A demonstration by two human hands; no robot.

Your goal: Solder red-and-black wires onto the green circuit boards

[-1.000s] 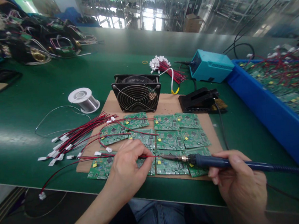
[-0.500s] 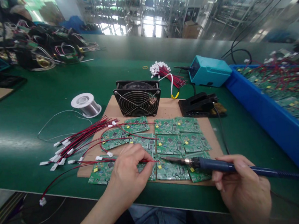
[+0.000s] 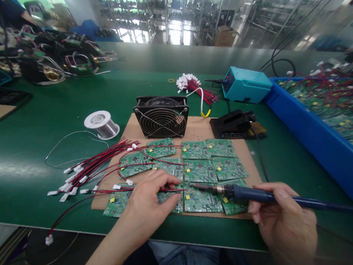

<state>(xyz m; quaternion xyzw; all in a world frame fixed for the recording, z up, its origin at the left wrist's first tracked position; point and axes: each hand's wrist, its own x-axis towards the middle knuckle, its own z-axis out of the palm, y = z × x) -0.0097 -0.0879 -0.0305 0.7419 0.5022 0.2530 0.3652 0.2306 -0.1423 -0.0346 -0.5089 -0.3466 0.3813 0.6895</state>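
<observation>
Several green circuit boards (image 3: 208, 162) lie in rows on a cardboard sheet (image 3: 197, 128). My left hand (image 3: 150, 201) rests on the front row, fingers pinched on a red wire (image 3: 107, 191) whose end points at a board. My right hand (image 3: 283, 222) grips a blue-handled soldering iron (image 3: 262, 196). Its tip (image 3: 196, 186) sits just above a front board, a short way right of the wire end. The wire trails left to a white connector (image 3: 49, 240) hanging off the table edge.
A black fan (image 3: 162, 116) stands behind the boards, with a solder spool (image 3: 101, 124) to its left. A bundle of red wires (image 3: 89, 167) lies left. An iron stand (image 3: 234, 124), teal station (image 3: 246, 85) and blue bin (image 3: 326, 144) sit right.
The iron's tip has edged slightly left toward the wire end, and my left fingers have shifted a little on the wire. The view has tilted a bit.
</observation>
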